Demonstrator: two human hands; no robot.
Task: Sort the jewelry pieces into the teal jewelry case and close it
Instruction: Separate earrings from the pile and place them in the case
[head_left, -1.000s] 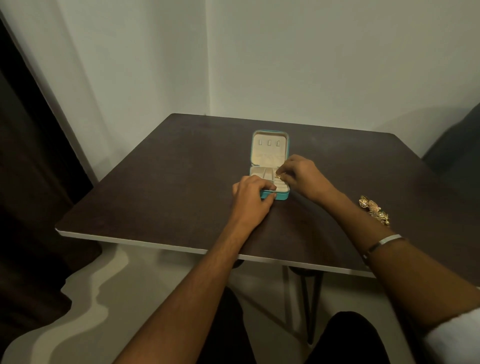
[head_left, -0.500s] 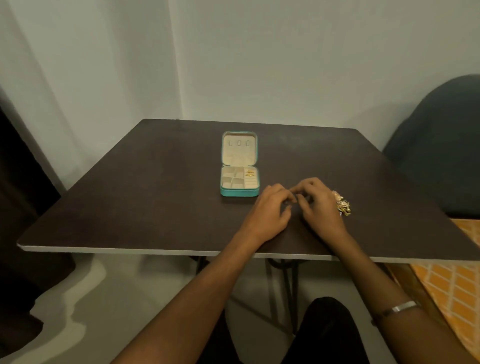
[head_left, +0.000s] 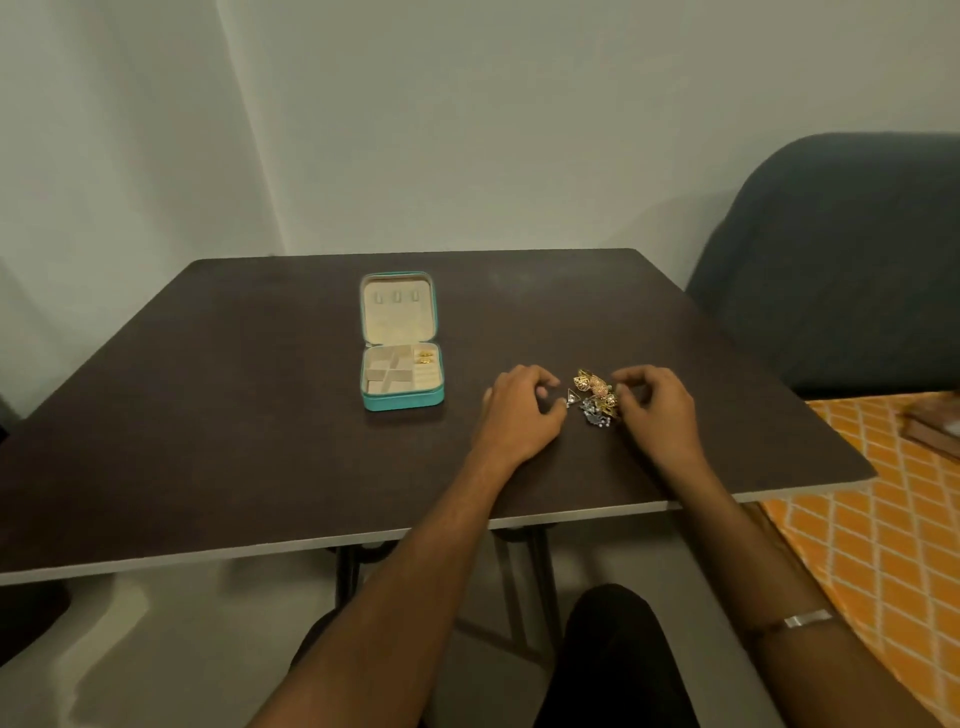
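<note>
Dark table holds our open teal jewelry case, one gold piece inside; most jewelry remains heaped between our left hand and right hand, fingers curled, seemingly pinching nothing yet

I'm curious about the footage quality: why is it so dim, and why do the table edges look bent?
Head view: dim, warm indoor light; the wide-angle lens bows the table edges. The jewelry pile between the left hand and right hand is too soft and small to tell single pieces apart.
</note>
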